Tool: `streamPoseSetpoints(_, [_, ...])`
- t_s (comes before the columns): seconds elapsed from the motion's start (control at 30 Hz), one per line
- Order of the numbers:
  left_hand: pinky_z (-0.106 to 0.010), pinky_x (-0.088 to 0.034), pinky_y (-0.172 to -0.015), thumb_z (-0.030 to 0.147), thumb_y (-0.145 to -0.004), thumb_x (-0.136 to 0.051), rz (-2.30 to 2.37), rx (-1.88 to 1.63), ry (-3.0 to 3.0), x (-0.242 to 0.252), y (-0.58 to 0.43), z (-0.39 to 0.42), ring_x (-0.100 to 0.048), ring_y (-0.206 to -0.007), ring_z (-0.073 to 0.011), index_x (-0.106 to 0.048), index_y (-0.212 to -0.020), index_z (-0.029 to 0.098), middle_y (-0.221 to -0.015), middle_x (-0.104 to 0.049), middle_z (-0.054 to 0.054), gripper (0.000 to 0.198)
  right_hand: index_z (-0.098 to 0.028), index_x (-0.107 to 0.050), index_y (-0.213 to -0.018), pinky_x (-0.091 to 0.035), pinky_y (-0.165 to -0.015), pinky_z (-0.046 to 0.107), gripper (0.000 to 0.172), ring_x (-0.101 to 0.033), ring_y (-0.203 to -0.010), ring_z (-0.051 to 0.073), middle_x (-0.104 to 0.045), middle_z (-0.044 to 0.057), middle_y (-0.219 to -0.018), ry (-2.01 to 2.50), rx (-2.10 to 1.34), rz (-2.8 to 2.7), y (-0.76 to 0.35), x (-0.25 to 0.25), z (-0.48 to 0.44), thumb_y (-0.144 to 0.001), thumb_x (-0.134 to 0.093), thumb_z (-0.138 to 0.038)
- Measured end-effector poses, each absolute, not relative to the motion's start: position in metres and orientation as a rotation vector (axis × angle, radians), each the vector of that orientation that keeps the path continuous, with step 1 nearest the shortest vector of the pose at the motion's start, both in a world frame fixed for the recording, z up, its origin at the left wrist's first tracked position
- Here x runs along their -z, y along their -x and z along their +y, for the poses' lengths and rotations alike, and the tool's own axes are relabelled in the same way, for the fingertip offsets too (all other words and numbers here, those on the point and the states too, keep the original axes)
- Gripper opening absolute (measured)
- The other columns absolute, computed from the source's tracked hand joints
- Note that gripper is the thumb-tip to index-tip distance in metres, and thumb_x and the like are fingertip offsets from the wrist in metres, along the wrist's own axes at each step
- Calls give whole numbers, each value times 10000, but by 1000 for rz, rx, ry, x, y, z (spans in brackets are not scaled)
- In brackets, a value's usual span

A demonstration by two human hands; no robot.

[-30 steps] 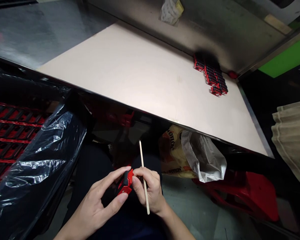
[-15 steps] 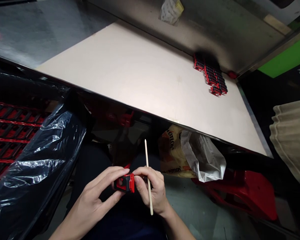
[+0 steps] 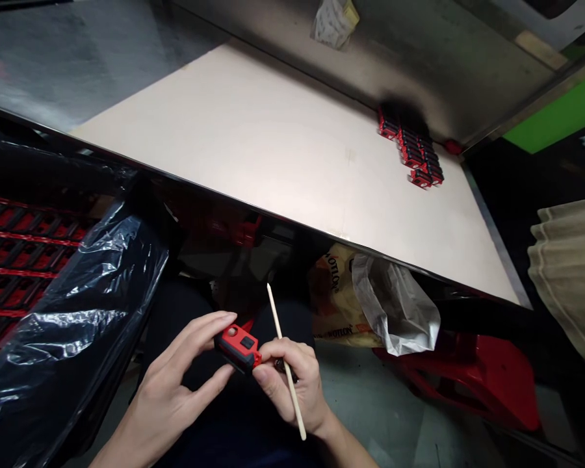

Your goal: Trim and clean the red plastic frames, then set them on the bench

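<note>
Below the table edge, over my lap, both hands hold a small red and black plastic part. My left hand pinches it between thumb and fingers from the left. From the right, my right hand grips the part's end, and a thin wooden stick is tucked in its fingers, pointing up and away. The part's flat red face is turned up toward me.
A pale board covers the metal table, with a stack of several red and black parts at its far right. A black plastic bag over trays of red parts lies left. A yellow and white bag and a red stool are under the table.
The part has been turned in my fingers from edge-on to flat with its red face up. My hands dropped slightly and the stick tilted to the left.
</note>
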State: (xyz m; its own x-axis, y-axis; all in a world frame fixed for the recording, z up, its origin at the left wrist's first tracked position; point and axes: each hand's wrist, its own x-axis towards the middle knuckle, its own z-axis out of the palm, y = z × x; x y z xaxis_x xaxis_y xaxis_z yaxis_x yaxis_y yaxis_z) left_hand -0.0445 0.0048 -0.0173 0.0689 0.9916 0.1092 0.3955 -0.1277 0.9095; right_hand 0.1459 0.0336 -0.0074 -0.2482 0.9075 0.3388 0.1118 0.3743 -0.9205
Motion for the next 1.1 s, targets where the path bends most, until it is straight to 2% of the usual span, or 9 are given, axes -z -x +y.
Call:
streamPoseSetpoints(0.07, [-143, -525, -1000, 340, -935, -691, 1405, -1064, -1402, 14, 40, 2, -669, -1211, -134, -562, -1368, 488, -1356, -663, 99, 475, -198, -634, -839, -402, -453, 186, 302, -466, -456, 79, -558, -45, -576, 924, -1002, -1638, -146, 8, 33, -1020, -572, -431])
streamPoseSetpoints(0.17, [-133, -470, -1064, 469, -864, -776, 1405, -1086, -1071, 3, 31, -2, -655, -1243, -108, -565, -1346, 547, -1349, -685, 165, 532, -196, -645, -820, -430, -460, 196, 330, -500, -456, 89, -596, -32, -576, 935, -977, -1644, -144, 9, 32, -1019, -574, -449])
streamPoseSetpoints(0.27, [-108, -421, -1094, 512, -803, -825, 1394, -1117, -906, -7, 21, -5, -605, -1311, -94, -589, -1314, 566, -1362, -683, 194, 565, -193, -648, -808, -430, -459, 200, 347, -507, -446, 89, -600, -34, -557, 932, -937, -1660, -142, 10, 30, -1018, -582, -462])
streamPoseSetpoints(0.47, [-126, -427, -1099, 467, -791, -854, 1327, -1146, -852, -8, 15, -6, -573, -1363, -117, -594, -1340, 539, -1442, -647, 160, 612, -188, -644, -826, -417, -458, 219, 353, -536, -428, 91, -638, -25, -561, 906, -807, -1742, -141, 15, 26, -1048, -534, -440])
streamPoseSetpoints(0.77, [-158, -423, -1117, 419, -804, -848, 1284, -1073, -894, -6, 18, -8, -534, -1406, -157, -569, -1378, 516, -1514, -590, 123, 645, -181, -639, -879, -452, -465, 214, 214, -595, -457, 106, -668, -5, -610, 775, -722, -1790, -139, 24, 25, -1039, -548, -290])
streamPoseSetpoints(1.0, [-186, -420, -1131, 301, -874, -774, 1275, -1049, -907, -1, 17, -11, -538, -1402, -157, -521, -1442, 423, -1521, -592, 65, 633, -175, -635, -893, -458, -467, 217, 200, -609, -469, 107, -667, -2, -622, 770, -716, -1820, -139, 27, 23, -1036, -533, -273])
streamPoseSetpoints(1.1, [-230, -433, -1139, 265, -870, -765, 1274, -1046, -897, 1, 17, -11, -540, -1404, -190, -515, -1458, 356, -1528, -588, 11, 646, -177, -632, -897, -460, -459, 219, 206, -603, -460, 109, -661, -2, -613, 778, -708, -1853, -140, 26, 23, -1037, -516, -274])
